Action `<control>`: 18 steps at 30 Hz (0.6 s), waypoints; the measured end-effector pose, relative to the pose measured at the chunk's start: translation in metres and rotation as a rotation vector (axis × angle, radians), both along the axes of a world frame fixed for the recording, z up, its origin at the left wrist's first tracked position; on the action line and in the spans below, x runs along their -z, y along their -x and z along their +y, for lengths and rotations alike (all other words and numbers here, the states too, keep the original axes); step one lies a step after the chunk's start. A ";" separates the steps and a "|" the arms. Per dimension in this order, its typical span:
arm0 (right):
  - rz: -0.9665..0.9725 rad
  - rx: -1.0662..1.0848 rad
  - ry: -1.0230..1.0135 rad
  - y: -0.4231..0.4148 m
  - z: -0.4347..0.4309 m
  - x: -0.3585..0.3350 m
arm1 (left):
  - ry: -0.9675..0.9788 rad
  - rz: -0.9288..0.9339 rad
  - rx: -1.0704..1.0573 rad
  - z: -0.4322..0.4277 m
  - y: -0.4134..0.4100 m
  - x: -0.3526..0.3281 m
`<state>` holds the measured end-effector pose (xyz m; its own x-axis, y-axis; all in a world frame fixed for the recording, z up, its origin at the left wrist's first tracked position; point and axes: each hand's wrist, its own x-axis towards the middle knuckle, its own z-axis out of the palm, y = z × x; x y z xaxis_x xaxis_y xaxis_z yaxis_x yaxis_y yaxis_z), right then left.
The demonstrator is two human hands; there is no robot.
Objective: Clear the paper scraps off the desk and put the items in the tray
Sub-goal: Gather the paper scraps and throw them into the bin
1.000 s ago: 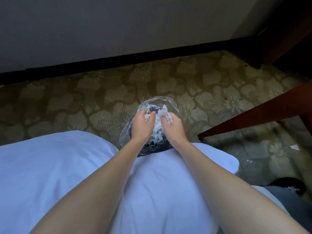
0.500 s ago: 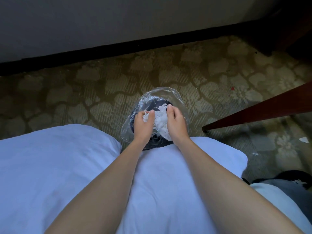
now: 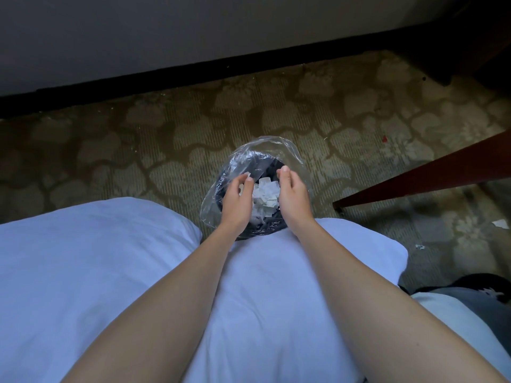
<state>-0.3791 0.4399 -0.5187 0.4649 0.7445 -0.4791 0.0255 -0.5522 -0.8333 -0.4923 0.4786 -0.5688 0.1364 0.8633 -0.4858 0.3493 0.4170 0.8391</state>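
Now we hold our left hand (image 3: 237,201) and right hand (image 3: 293,199) over the round black bin lined with clear plastic (image 3: 260,150) on the patterned carpet (image 3: 138,150), fingers (image 3: 284,172) loosely open and gripping nothing, the crumpled white paper scraps (image 3: 266,195) heaped inside it.

Patterned carpet (image 3: 132,150) w/ dk baseboard (image 3: 166,77)

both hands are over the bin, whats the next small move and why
Probably draw both hands back from the bin. The left hand and right hand are apart with relaxed fingers and seem to hold nothing, and the paper scraps lie inside the clear liner. A stray scrap on the carpet to the right may need picking up after.
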 end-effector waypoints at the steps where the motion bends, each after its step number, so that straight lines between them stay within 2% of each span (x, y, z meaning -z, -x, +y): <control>1: -0.001 0.003 0.001 0.001 -0.001 -0.002 | 0.000 -0.002 0.003 -0.001 0.001 -0.001; 11: 0.002 0.044 -0.041 -0.004 -0.013 -0.013 | -0.025 0.015 0.080 -0.005 0.002 -0.016; 18: 0.003 0.076 -0.073 -0.007 -0.031 -0.041 | -0.112 0.075 0.197 -0.015 0.002 -0.046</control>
